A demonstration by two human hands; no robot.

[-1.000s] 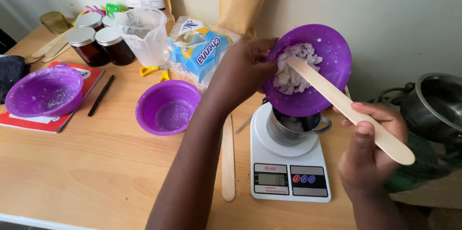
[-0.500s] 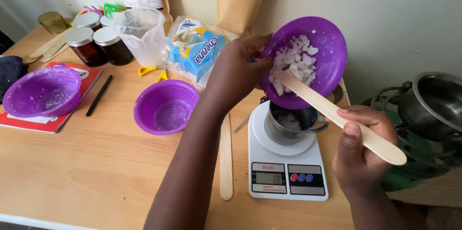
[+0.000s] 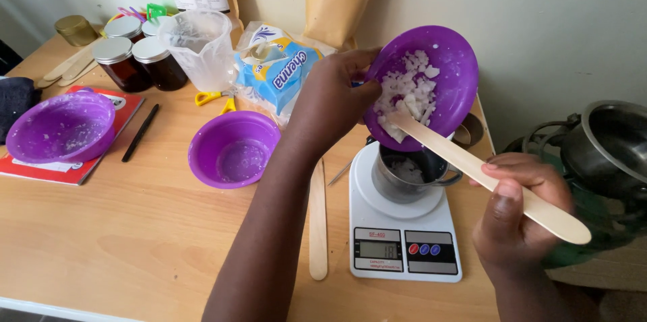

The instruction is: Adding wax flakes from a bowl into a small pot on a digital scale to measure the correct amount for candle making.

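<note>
Inventory, largest first:
- Wooden table: unchanged.
- Kitchen scale, lower centre, bearing a metal cup.
- Purple bowl of white flakes, centre-right: I see it tipped steeper than a second ago, over the cup.
- Left hand: closed on the bowl's rim.
- Right hand: closed around a wooden spatula, its tip now lower among the flakes; more is likely dropping.
</note>
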